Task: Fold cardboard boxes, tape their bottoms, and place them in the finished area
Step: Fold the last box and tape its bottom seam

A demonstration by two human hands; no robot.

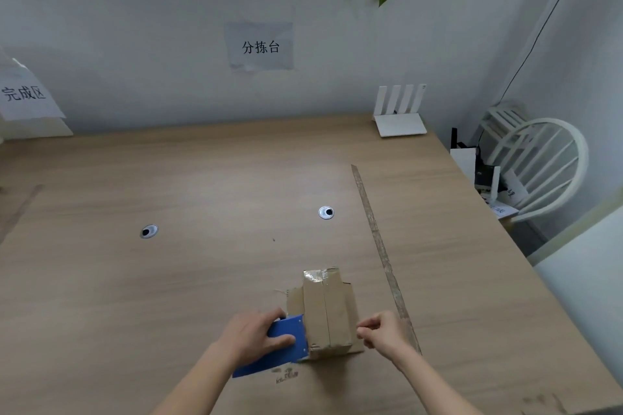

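Observation:
A small brown cardboard box [326, 312] stands on the wooden table [202, 195] near the front edge, its flaps closed on top and clear tape over its far end. My left hand [258, 335] grips a blue tape dispenser [279, 347] pressed against the box's left side. My right hand [381, 330] is at the box's right side, thumb and fingers pinched together at the edge; what they pinch is too small to see.
A long strip of tape [381, 246] lies on the table right of the box. Two cable grommets [326, 212] sit mid-table. A white router [399, 114] stands at the back right. A white chair [536, 162] is beyond the right edge. A finished-area sign [23, 93] hangs at left.

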